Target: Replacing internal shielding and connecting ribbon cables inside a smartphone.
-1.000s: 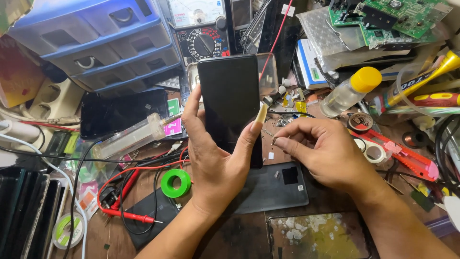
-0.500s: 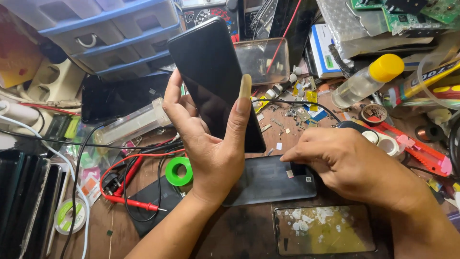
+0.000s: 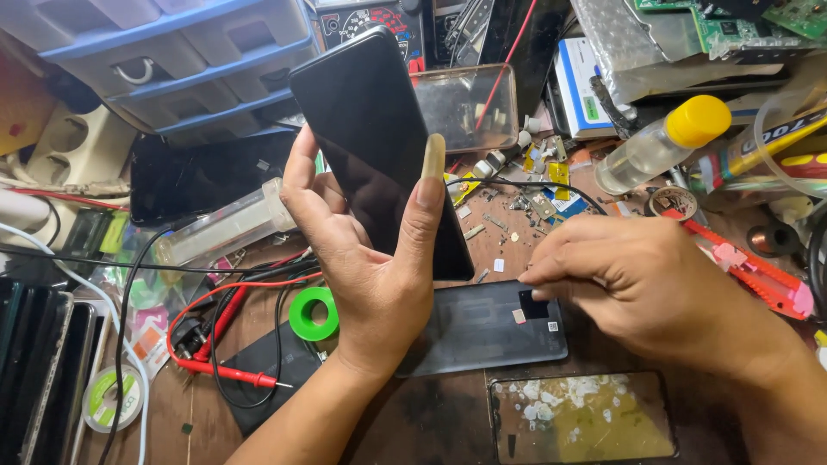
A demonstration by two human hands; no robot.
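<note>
A black phone [image 3: 379, 146] stands tilted in the upper middle of the frame, dark glass side facing the camera. The left hand [image 3: 370, 258] is wrapped around its lower part, with the thumb [image 3: 426, 198] pressed on the right edge and the fingers behind the left edge. The right hand [image 3: 637, 284] is at the middle right, palm down, with its fingertips [image 3: 534, 275] pinched close together; it is too small to tell if they hold anything. Those fingertips sit just above a grey phone back cover [image 3: 487, 327] that lies flat on the brown table [image 3: 431, 422], just under the held phone. Below the cover, at the bottom of the frame, lies a cracked glass screen [image 3: 581, 418] with white flakes on it. A green roll of tape [image 3: 313, 313] lies left of the left wrist, next to red and black probe wires [image 3: 224, 344]. At the upper right lies a clear bottle with a yellow cap [image 3: 663, 142], and a red cutter knife [image 3: 741, 263] lies near the right hand. Blue plastic drawers [image 3: 172, 60] fill the upper left.
</note>
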